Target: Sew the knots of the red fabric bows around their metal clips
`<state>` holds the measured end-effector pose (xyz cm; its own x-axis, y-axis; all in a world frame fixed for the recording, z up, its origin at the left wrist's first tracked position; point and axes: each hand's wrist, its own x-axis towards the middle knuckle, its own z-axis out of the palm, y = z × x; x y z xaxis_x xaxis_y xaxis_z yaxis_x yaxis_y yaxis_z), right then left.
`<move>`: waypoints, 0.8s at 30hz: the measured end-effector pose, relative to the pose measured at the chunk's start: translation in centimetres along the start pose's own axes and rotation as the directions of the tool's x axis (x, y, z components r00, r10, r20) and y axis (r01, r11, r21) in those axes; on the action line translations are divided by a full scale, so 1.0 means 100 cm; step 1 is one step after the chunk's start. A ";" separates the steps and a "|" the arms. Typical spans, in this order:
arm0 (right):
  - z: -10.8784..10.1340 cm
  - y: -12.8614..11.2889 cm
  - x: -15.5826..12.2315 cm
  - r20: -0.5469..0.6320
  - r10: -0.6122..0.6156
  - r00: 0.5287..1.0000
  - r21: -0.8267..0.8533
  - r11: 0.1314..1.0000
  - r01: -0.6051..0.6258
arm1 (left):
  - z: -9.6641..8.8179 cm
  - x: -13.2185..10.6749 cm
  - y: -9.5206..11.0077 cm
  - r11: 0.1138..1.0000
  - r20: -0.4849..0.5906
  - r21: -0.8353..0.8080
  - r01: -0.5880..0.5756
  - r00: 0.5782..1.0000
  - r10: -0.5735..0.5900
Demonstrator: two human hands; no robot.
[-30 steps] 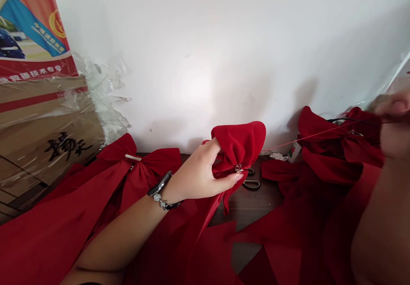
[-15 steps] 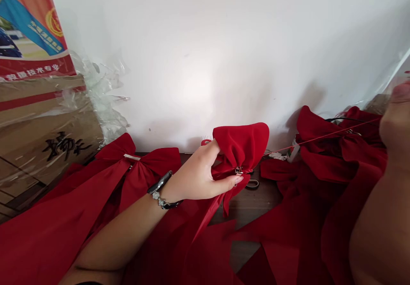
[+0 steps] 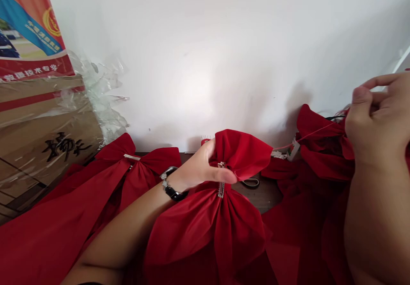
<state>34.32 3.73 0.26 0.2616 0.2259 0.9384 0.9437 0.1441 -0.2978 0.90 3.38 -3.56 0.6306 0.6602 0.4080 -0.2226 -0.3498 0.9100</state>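
Well, the person's left hand (image 3: 198, 167) grips a red cloth bow (image 3: 240, 155) at its gathered centre, the thumb (image 3: 222, 175) lying across the front and the other fingers out of sight behind, so the hand looks clamped on the fabric. A long metal hair-style clip (image 3: 221, 179) stands upright on the bow's centre, just beside the thumb. The bow sits near the middle of the scene, its lower loops and tails spreading over the near edge of the view and across the left forearm. A black-and-silver bracelet (image 3: 169, 183) circles the left wrist.

Over to the right, the right hand (image 3: 378, 116) is raised, its thumb and fingers (image 3: 381, 81) slightly apart. A thin red thread (image 3: 317, 135) runs from near them towards the far left, though whether they pinch it is hard to tell.

More red bows lie on either side: one with a metal clip (image 3: 132, 157) at left, another (image 3: 320, 148) at right. Black-handled scissors (image 3: 251, 182) rest on the dark wooden table (image 3: 265, 197) (only a small patch shows). Farther left, a plastic-wrapped cardboard box (image 3: 51, 135) with black characters leans against the white wall (image 3: 198, 59).
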 end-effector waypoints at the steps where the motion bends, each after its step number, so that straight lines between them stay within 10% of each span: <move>1: 0.000 -0.010 -0.002 -0.014 0.007 1.000 0.040 0.999 -0.006 | 0.001 0.003 -0.009 0.991 -0.036 -0.078 0.109 0.993 -0.112; 5: 0.000 -0.051 -0.016 0.336 -0.025 0.942 0.283 0.956 -0.076 | 0.007 0.015 -0.055 0.905 -0.069 -0.312 0.289 0.943 -0.325; 7: 0.006 -0.070 -0.028 0.670 -0.196 0.716 0.443 0.880 -0.174 | 0.007 0.018 -0.078 0.871 -0.098 -0.379 0.312 0.923 -0.373; 10: 0.023 -0.093 -0.049 0.858 -0.437 0.270 0.499 0.834 -0.235 | 0.006 0.019 -0.100 0.870 -0.155 -0.384 0.309 0.907 -0.391; 13: 0.043 -0.102 -0.064 0.907 -0.417 0.063 0.421 0.901 -0.099 | 0.001 0.018 -0.106 0.889 -0.212 -0.356 0.288 0.902 -0.377; 18: 0.053 -0.091 -0.065 0.913 -0.408 0.021 0.406 0.902 -0.150 | -0.007 0.019 -0.102 0.921 -0.251 -0.281 0.271 0.905 -0.343; 24: 0.056 -0.076 -0.061 0.929 -0.266 0.256 0.302 0.946 -0.114 | -0.005 0.017 -0.119 0.911 -0.142 -0.177 0.372 0.907 -0.397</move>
<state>24.43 6.70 -4.17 -0.3721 0.9149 0.1566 0.8018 0.4018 -0.4423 4.29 8.96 -13.67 0.5546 0.8319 0.0190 -0.1001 0.0441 0.9940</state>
